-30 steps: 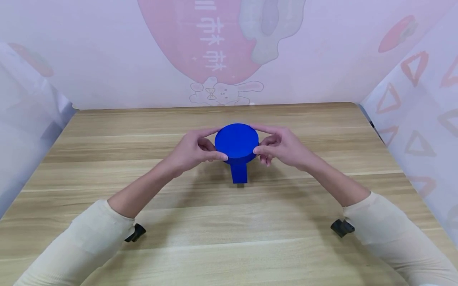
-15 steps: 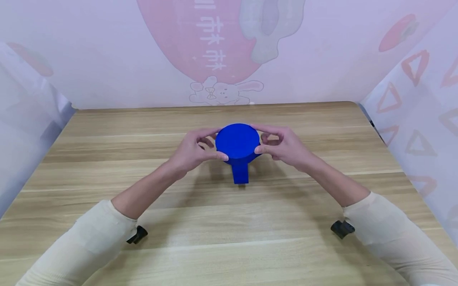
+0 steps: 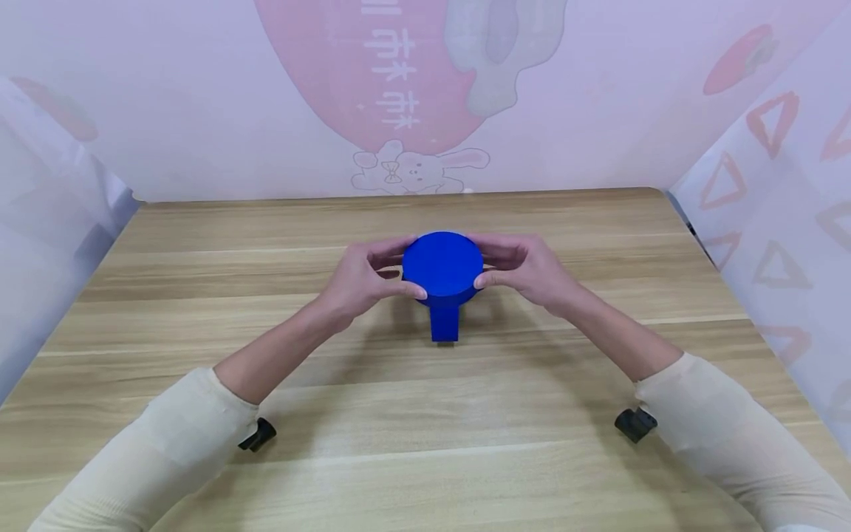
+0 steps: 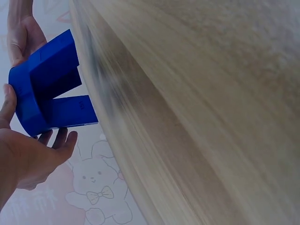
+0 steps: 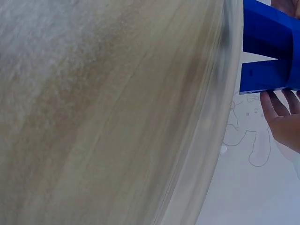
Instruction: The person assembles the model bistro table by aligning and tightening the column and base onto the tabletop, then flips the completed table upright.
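Observation:
A small blue stool [image 3: 442, 264] with a round top and flat, blocky legs stands upright in the head view, between both hands. My left hand [image 3: 362, 279] grips the left side of its round top, thumb along the front rim and fingers reaching round the back. On the opposite side my right hand [image 3: 528, 270] holds the rim the same way, thumb in front. The left wrist view shows the stool's legs [image 4: 70, 111] pointing at the tabletop, their ends right by its surface. Only part of the stool [image 5: 269, 75] shows in the right wrist view, with fingers under its side.
The wood-grain table [image 3: 439, 443] spreads out on all sides of the stool. A pale printed backdrop [image 3: 565, 148] rises behind its far edge, with patterned side sheets [image 3: 778, 222]. Black devices [image 3: 636, 425] hang by both sleeves.
The right hand's lower fingers, curled beside the stool before, now extend behind its rim. The left fingers also shift slightly round the side. The stool stays almost in place.

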Demonstrator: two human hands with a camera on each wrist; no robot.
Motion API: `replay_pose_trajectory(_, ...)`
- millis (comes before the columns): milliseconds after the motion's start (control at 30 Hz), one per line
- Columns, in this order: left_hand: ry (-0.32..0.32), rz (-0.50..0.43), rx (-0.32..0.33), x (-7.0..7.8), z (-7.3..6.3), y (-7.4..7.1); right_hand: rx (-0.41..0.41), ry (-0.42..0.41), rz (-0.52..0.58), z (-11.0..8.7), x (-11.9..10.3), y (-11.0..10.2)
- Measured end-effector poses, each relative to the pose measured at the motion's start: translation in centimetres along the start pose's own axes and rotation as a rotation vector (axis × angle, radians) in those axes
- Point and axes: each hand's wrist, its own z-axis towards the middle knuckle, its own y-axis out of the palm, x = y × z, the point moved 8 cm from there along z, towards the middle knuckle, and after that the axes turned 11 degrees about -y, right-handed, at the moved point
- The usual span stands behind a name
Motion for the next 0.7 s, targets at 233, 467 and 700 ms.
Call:
replay_pose_trajectory(233, -0.022, 0.005, -0.006, -0.6, 0.5, 0.2, 0.012, 0.034, 0.011, 0.0, 0.7, 0.0)
replay_pose_trajectory(467, -0.053, 0.036, -0.014, -1.1, 0.7, 0.4, 0.002, 0.069, 0.008, -0.1, 1.6, 0.1)
replay_pose_trajectory(700, -0.059, 0.07, -0.032, -1.5, 0.6, 0.7, -0.054, 0.052, -0.014, -0.3, 2.2, 0.2)
